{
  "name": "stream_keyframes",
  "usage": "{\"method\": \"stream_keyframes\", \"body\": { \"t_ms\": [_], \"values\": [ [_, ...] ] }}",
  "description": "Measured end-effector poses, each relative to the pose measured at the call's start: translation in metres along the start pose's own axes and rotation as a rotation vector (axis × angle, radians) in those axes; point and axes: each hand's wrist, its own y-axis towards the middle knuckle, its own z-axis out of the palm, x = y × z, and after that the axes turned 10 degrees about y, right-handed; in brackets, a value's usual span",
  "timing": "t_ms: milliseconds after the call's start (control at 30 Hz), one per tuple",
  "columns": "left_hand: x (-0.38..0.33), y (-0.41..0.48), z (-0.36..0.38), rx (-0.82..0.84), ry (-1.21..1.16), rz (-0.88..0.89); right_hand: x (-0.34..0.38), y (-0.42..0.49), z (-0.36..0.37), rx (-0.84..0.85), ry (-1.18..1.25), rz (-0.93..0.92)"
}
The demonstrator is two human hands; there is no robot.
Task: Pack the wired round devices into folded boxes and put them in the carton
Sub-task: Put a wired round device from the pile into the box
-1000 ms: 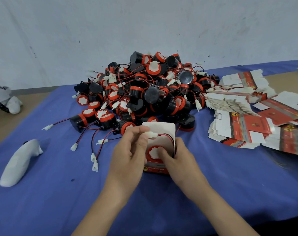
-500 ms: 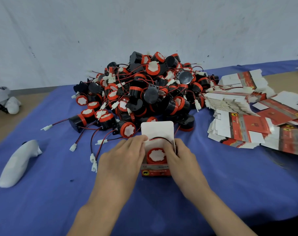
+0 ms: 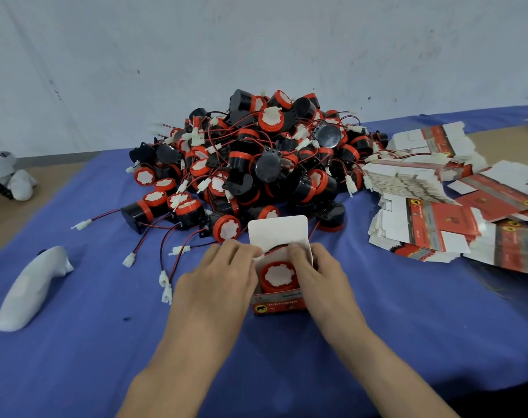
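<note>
I have the round device (image 3: 277,277) sitting face-up inside the small box (image 3: 279,303) on the table (image 3: 407,312). My left hand (image 3: 217,282) and right hand (image 3: 320,277) clasp the box's sides, fingers (image 3: 241,251) curled over its rim, pinning it while the wire tucks under (top flap (image 3: 278,233) stands open, carton unseen).

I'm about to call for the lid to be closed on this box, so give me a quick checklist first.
1. Device seated in box: ok, red face up inside.
2. Wire tucked in: cannot tell, only a loop shows at the back under the fingers.
3. Lid free to fold: ok, it stands open and upright.
4. Both hands on box: ok, left hand and right hand flank it.
5. Pile wires clear of box: cannot tell.
6. Carton in reach: cannot tell, none in view.
</note>
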Motion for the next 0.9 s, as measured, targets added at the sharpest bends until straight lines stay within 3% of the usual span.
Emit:
{"method": "stream_keyframes", "body": {
  "t_ms": [267, 900],
  "values": [
    [-0.0053, -0.0016, 0.0031, 0.040, -0.004, 0.056, 0.0026, -0.0024, 0.0042, -0.046, 0.057, 0.002],
    [-0.0094, -0.0007, 0.0039, 0.109, 0.051, 0.026, 0.0015, -0.0003, 0.0010, 0.016, 0.136, -0.007]
  ]
}}
